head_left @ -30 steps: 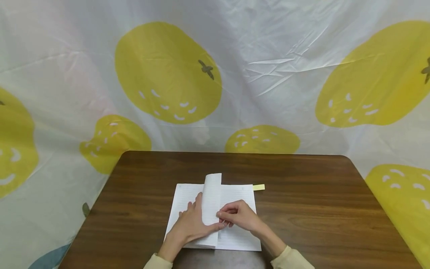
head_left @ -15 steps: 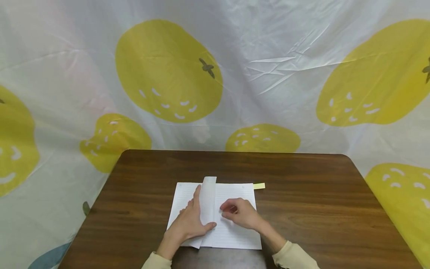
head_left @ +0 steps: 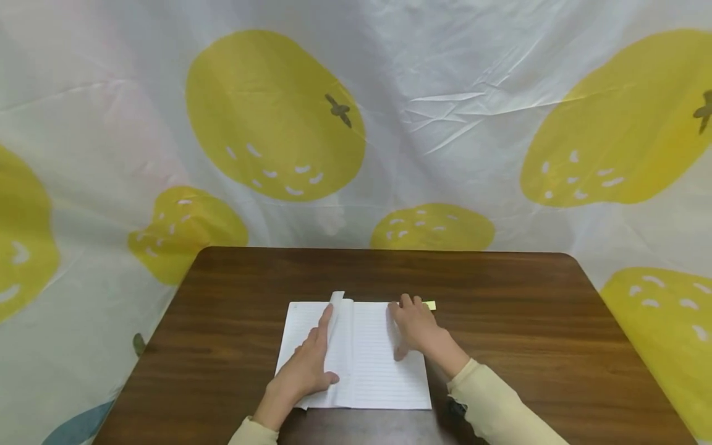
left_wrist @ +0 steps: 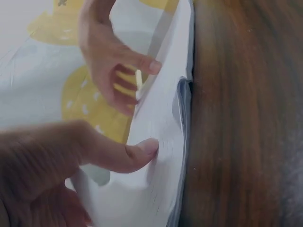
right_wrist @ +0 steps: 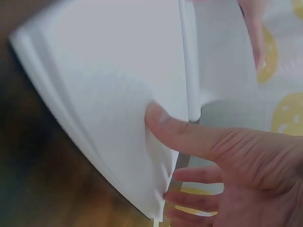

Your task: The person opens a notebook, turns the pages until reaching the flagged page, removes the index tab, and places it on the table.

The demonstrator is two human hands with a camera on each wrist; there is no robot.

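**While both hands are on it: notebook handling notes**

Since the notebook (head_left: pixel 356 355) lies open and flat near the front edge of the table (head_left: pixel 500 309), nothing needs lifting.

Left side first. My left hand (head_left: pixel 305 368) rests flat on the left page, fingers straight and fairly close together, with the raised bunch of pages (head_left: pixel 340 346) against its thumb side. The left wrist view shows the thumb pressed into the curved paper, not wrapped round it. My judgement is that those sheets are light, thin and springy, and will flop back if the pressure goes. They crease easily, so press with the pad, not the nail.

Middle: lined pages, slick surface; fingers will probably slide rather than grip. Best hold is a page's free edge or corner, pinched lightly. The whole book is limp, so it's better taken by the spine side.

Right: my right hand (head_left: pixel 414 327) lies on the top right corner of the right page, fingers extended and a little spread, clamped on nothing. A yellow tab (head_left: pixel 429 305) sticks out just beyond the fingertips.

Hard to make out:
- whether the right fingertips touch the tab
- cover and spine, hidden under the pages
- how many sheets are in the raised bunch
- any writing; both wrist views are blurred
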